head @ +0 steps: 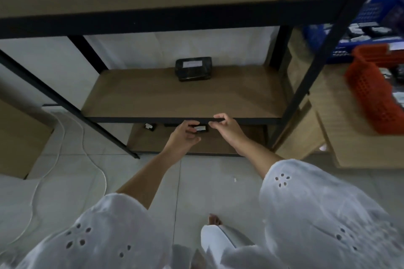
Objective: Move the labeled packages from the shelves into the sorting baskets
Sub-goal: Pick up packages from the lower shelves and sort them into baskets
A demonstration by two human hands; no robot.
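left hand (183, 135): fingers curled round the left end of the small package (200, 128), thumb below it; reached in low, under the middle shelf (175, 98) edge.
right hand (226, 128): fingers narrow, tips at the package's 3 o'clock end; gripping or only touching, cannot tell.
package place: front of the bottom shelf (218, 146), white label up, between both hands.
other stock: larger package (193, 69) at 12 o'clock on the middle shelf; spare package (150, 126) at 9 o'clock, bottom shelf.
destination: blue basket (354, 28) and red basket (376, 91) at 2 o'clock, well apart; probably a carry across.
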